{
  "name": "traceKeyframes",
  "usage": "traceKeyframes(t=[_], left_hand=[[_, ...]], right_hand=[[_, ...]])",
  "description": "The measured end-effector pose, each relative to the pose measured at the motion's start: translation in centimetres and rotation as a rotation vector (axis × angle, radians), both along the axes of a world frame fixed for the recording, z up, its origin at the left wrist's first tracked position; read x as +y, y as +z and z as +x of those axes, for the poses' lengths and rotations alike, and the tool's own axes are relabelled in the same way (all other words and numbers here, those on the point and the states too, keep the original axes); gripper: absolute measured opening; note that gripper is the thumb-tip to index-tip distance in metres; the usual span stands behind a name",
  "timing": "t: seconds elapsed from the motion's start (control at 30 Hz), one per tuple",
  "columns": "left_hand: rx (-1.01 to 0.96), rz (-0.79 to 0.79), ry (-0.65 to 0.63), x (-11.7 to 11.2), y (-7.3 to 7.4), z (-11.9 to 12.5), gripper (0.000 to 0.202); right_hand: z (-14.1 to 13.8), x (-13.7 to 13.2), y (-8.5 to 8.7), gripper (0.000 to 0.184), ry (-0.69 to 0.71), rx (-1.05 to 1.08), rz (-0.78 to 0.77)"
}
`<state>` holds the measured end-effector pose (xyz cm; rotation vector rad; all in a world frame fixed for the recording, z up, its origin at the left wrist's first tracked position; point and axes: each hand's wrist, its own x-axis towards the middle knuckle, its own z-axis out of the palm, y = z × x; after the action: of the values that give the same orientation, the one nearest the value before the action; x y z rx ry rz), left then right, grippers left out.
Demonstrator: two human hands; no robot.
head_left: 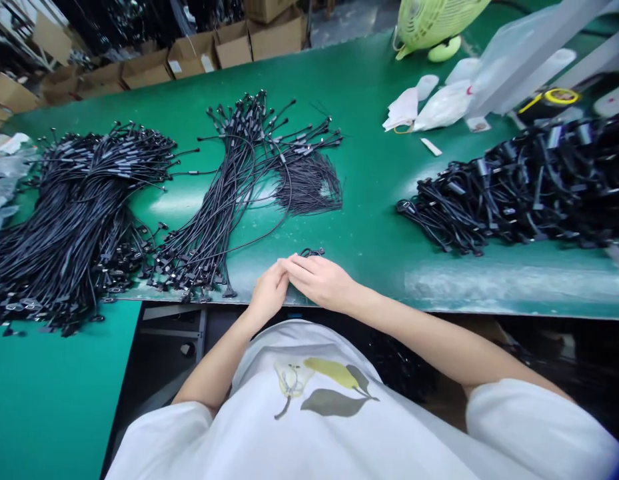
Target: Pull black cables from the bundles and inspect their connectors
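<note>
At the front edge of the green table (369, 220), my left hand (270, 290) and my right hand (322, 283) meet with fingers closed together. A small coiled black cable (313, 252) shows just beyond my right fingers; the rest of it is hidden in my grasp. Ahead of my hands lies a patch of thin black twist ties (309, 187). Beside it, to the left, a loose bunch of straight black cables (224, 187) with small plugs is spread out. One cable from that bunch curves towards the ties.
A larger cable pile (84, 213) covers the left side. Coiled, tied cables (519, 187) are heaped at right. Behind them sit a tape measure (559, 98), white plastic bags (444, 107) and a green fan (434, 27). Cardboard boxes (194, 57) line the far edge.
</note>
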<state>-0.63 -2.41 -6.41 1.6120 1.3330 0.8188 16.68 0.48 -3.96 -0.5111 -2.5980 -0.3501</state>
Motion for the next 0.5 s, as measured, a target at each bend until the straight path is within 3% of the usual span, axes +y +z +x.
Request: traceKeyframes(t=[0.13, 0.23, 0.33, 0.5], left_hand=[[-0.229, -0.214, -0.03, 0.1, -0.2, -0.5, 0.041], [-0.432, -0.428, 0.05, 0.1, -0.4, -0.5, 0.061], [-0.557, -0.528, 0.119, 0.1, -0.5, -0.1, 0.078], [-0.586, -0.616, 0.136, -0.2, 0.0, 1.0, 0.057]], right_hand=[[0.0, 0.8, 1.1, 0.028, 0.147, -0.11, -0.011], [0.0, 1.0, 1.5, 0.032, 0.178, -0.195, 0.062], [-0.1, 1.1, 1.8, 0.035, 0.165, -0.308, 0.181], [-0.6, 1.8, 1.6, 0.034, 0.303, -0.492, 0.416]])
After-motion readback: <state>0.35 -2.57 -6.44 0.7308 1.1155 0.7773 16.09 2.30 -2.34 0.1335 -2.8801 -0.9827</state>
